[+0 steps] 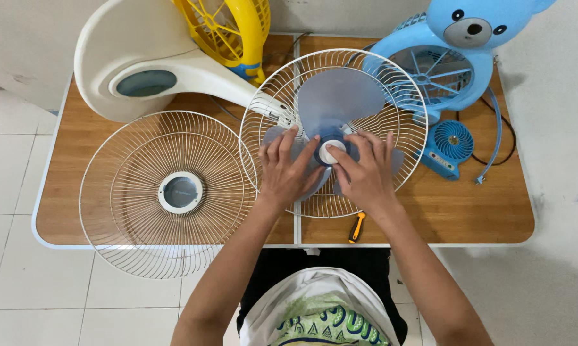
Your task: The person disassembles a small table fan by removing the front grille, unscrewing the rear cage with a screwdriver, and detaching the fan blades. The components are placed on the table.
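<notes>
A white fan lies on its back on the wooden table (468, 211), its rear wire guard (404, 115) facing up with a translucent blue blade (340, 96) inside it. My right hand (364, 173) has its fingers on the white round cap (331, 152) at the blade's hub. My left hand (287, 170) rests flat on the lower left blade, fingers spread, steadying it. The detached front wire guard (167, 192) lies to the left and overhangs the table's front edge.
The fan's cream stand and base (141, 57) reach to the back left. A yellow small fan (228, 25) stands behind it. A blue bear-shaped fan (459, 48) and a small blue fan (450, 146) with cable sit at right. A yellow-handled screwdriver (357, 227) lies near the front edge.
</notes>
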